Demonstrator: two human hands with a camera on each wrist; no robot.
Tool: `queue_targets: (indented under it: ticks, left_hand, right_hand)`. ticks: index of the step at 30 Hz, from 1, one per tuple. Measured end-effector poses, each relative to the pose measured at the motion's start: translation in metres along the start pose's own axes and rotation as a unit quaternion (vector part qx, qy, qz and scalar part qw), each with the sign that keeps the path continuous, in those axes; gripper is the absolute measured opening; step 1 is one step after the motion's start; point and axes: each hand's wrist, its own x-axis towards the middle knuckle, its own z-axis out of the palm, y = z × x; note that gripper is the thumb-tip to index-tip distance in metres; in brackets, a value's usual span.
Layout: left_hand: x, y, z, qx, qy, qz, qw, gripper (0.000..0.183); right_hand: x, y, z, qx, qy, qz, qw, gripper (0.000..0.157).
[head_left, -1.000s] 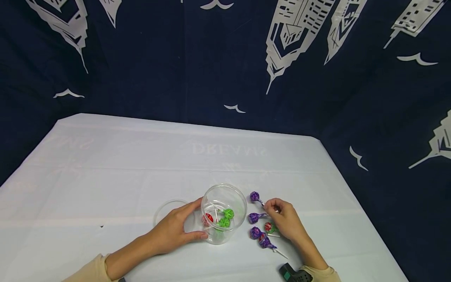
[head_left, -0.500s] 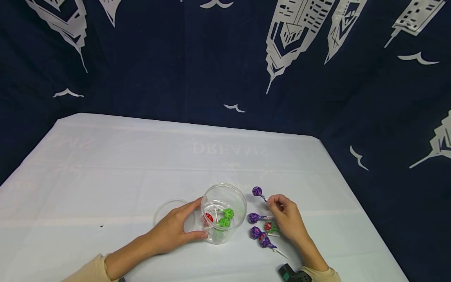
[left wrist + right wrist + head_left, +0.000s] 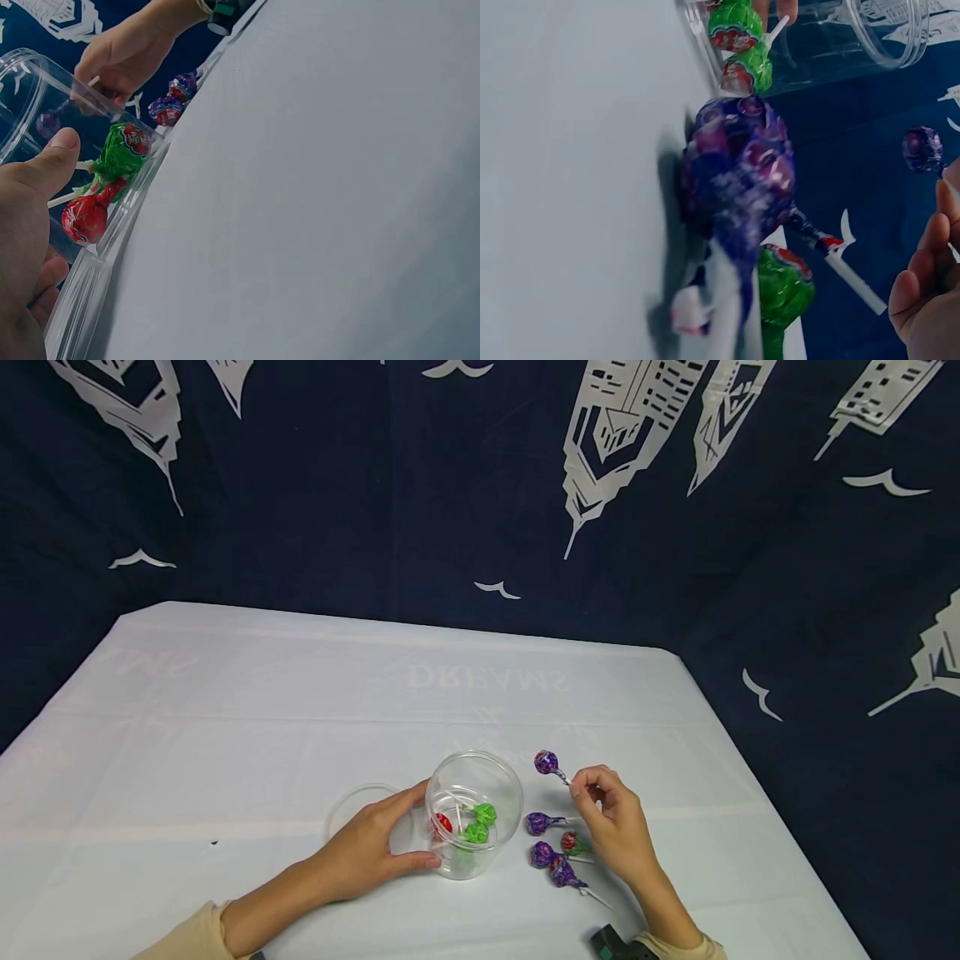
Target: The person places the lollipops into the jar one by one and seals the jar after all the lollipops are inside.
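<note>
My left hand (image 3: 375, 847) grips the side of a clear plastic jar (image 3: 457, 867), thumb in front and fingers behind. Inside lie green-wrapped lollipops (image 3: 480, 824) and a red one (image 3: 85, 220), their white sticks showing. To the jar's right, my right hand (image 3: 617, 818) pinches the stick of a purple lollipop (image 3: 546, 762) and holds it up, head pointing toward the jar side; the right wrist view shows this purple lollipop (image 3: 923, 148) off the table. Below that hand lie more purple lollipops (image 3: 562, 872) and a green-and-red one (image 3: 572, 842).
A clear round lid (image 3: 352, 795) lies on the white-covered table (image 3: 262, 760), partly behind my left hand. A black device (image 3: 618, 945) sits by my right wrist at the bottom. Dark blue cloth (image 3: 337, 510) with white prints hangs behind the table.
My right hand has raised the pinched purple lollipop and moved slightly away, up in the head view. The left hand and jar have stayed in place.
</note>
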Motion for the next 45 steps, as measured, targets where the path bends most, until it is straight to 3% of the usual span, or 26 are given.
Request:
queue_targets:
  ticks: [6,24,33,45]
  left_hand:
    - [0.000,0.000,0.000,-0.001,0.000,-0.001,1.0000,0.085]
    - [-0.003,0.000,-0.003,0.003,0.001,-0.004,1.0000,0.085]
    - [0.001,-0.002,-0.001,-0.018,-0.005,0.011,0.9998,0.085]
    - [0.005,0.000,0.002,-0.028,-0.015,0.003,0.9995,0.086]
  right_hand:
    - [0.001,-0.006,-0.001,0.050,0.012,-0.064,0.997,0.016]
    - [0.003,-0.022,0.004,0.106,0.023,-0.085,0.990,0.008]
    - [0.007,-0.027,0.007,0.148,0.022,-0.142,0.979,0.007]
    - [0.009,-0.027,0.012,0.186,0.011,-0.142,0.972,0.009]
